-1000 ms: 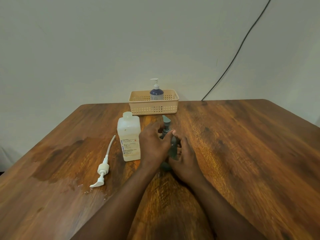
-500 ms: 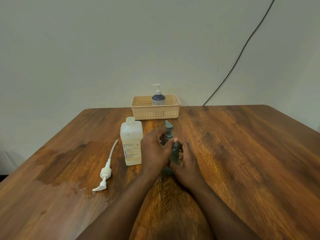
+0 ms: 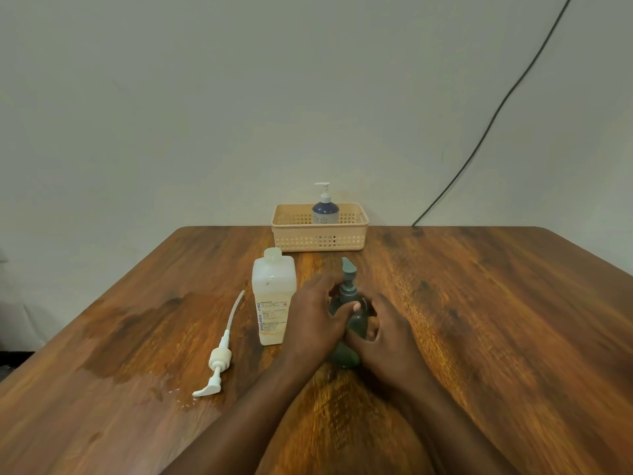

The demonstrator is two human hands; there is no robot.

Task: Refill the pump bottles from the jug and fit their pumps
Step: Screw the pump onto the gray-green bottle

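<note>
Progress looks past halfway, we judge: our left hand (image 3: pixel 317 315) and right hand (image 3: pixel 388 337) both clasp the dark green plastic pump bottle (image 3: pixel 352 320), pump seated, standing on the wooden surface (image 3: pixel 496 320). Beyond our hands, one blue pump bottle (image 3: pixel 325 209) sits finished in one beige basket (image 3: pixel 352 240). Just left of our left hand stands one open translucent white rectangular jug (image 3: pixel 274 299), and further left lies one loose white pump (image 3: pixel 219 358), unfitted.

A plain indoor room is shown, type not determinable: home or small clinic/lab corner. A bare off-white wall (image 3: pixel 239 97) fills the upper frame, w/ a black cable (image 3: pixel 507 97) run diagonally at upper right. A worn wooden table (image 3: pixel 496 320) is set against it; a labelled chemical-style jug (image 3: pixel 273 299) stands at centre.
</note>
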